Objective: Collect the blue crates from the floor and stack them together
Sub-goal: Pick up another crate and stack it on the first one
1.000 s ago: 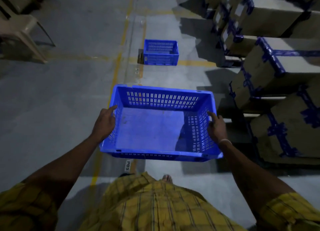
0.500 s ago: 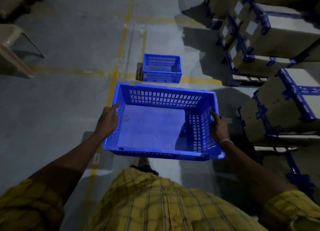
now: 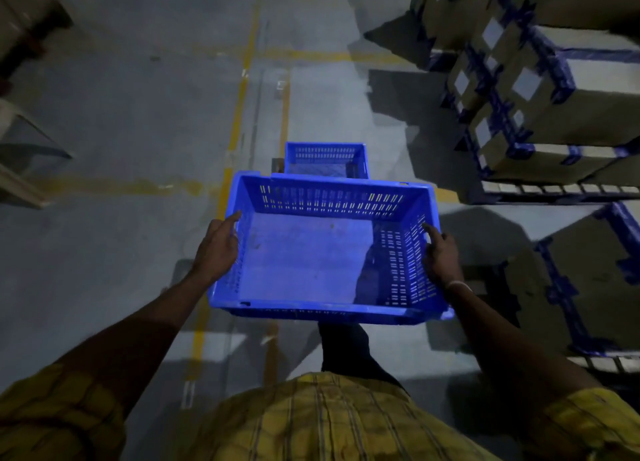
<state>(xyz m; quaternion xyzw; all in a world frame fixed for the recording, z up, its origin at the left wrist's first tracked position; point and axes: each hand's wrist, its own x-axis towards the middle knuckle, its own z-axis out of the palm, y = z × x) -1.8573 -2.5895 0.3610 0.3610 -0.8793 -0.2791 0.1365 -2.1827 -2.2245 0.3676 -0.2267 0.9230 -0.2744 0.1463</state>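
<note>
We hold a blue crate [image 3: 311, 259] in the air in front of us, its open top facing up and its slotted walls lit from above. Our left hand [image 3: 216, 247] grips its left wall, fingers laid along the rim and thumb inside. Our right hand [image 3: 440, 252] grips the right wall, with the forefinger stretched along the rim; a thin bangle [image 3: 459, 284] sits on that wrist.

A second blue crate [image 3: 325, 159] stands on the floor [image 3: 121, 114] just beyond the far rim of the held one, partly hidden by it.

The floor is grey concrete, dim and patchy with shadow. Yellow painted lines [image 3: 239, 114] run away from us and cross another faded line on the left. To the right, cardboard boxes [image 3: 571, 107] bound with blue tape are stacked on pallets [image 3: 554, 188]. At the left edge we see part of a pale plastic chair [image 3: 17, 180]. Our yellow checked shirt [image 3: 329, 422] fills the bottom of the view.
</note>
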